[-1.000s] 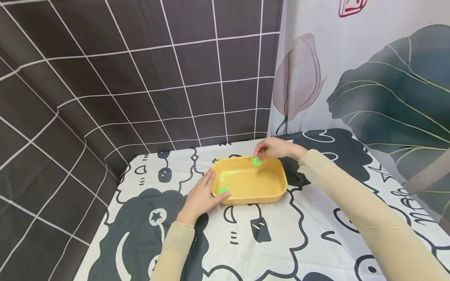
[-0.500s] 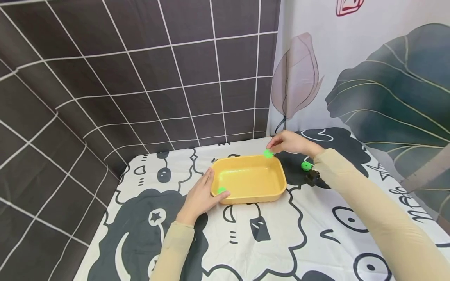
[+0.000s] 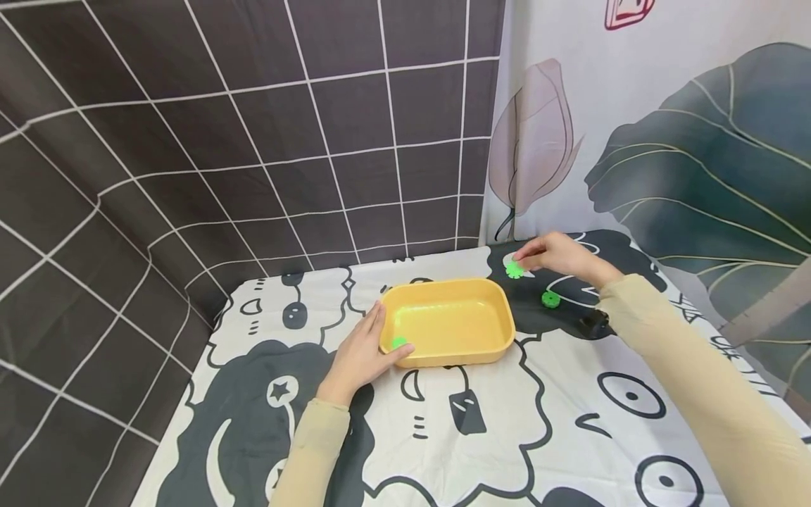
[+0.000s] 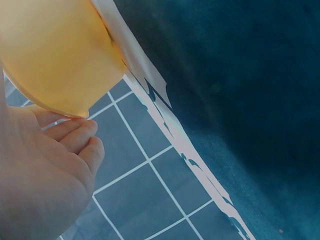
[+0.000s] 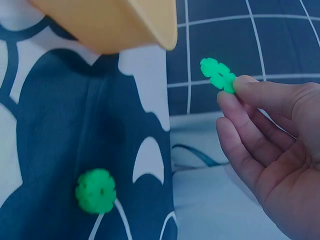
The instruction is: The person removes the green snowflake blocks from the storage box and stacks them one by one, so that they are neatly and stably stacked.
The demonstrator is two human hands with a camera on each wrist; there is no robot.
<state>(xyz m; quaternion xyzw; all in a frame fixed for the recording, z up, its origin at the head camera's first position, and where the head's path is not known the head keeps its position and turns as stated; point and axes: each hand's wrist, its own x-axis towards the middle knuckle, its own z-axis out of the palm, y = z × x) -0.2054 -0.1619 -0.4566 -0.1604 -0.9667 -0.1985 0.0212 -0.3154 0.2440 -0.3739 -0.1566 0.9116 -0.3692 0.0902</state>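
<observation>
A shallow yellow plastic tray (image 3: 446, 359) stands on the patterned cloth. My left hand (image 3: 356, 359) holds its left end, fingers along the side and thumb over the front corner; in the left wrist view the fingertips meet the tray's rim (image 4: 75, 114). Just beside the thumb, a small green piece (image 3: 398, 342) lies in the tray, partly hidden. My right hand (image 3: 560, 255) pinches a notched green snowflake disc (image 5: 218, 75) between thumb and index finger, above the cloth right of the tray. Below that hand, a round green notched piece (image 3: 550, 299) rests on the cloth.
A small black object (image 3: 595, 325) lies near the right sleeve, partly covered by it. Behind the cloth (image 3: 443, 451) hang a dark grid-patterned curtain (image 3: 285, 141) and a floral one (image 3: 633, 105).
My right hand has moved right from over the tray, taking the green snowflake disc with it. The green piece on the cloth has come into sight. My left hand stays put.
</observation>
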